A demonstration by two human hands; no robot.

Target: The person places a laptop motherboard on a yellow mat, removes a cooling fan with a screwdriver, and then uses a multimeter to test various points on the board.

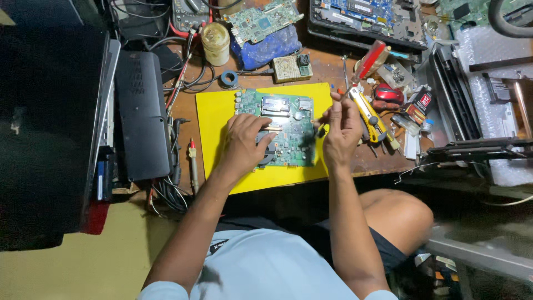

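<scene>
Resting flat and unclenched at the centre of the frame, the left hand [244, 145] presses on a green laptop motherboard [280, 129] lying on a yellow mat [217, 116]; just right of the board, the right hand [341, 130] pinches a thin tool whose kind cannot be told, its dark tip at the board's right edge; a yellow utility knife [367, 114] lies just right of that hand; a second circuit board [261, 20] sits at upper centre.
</scene>
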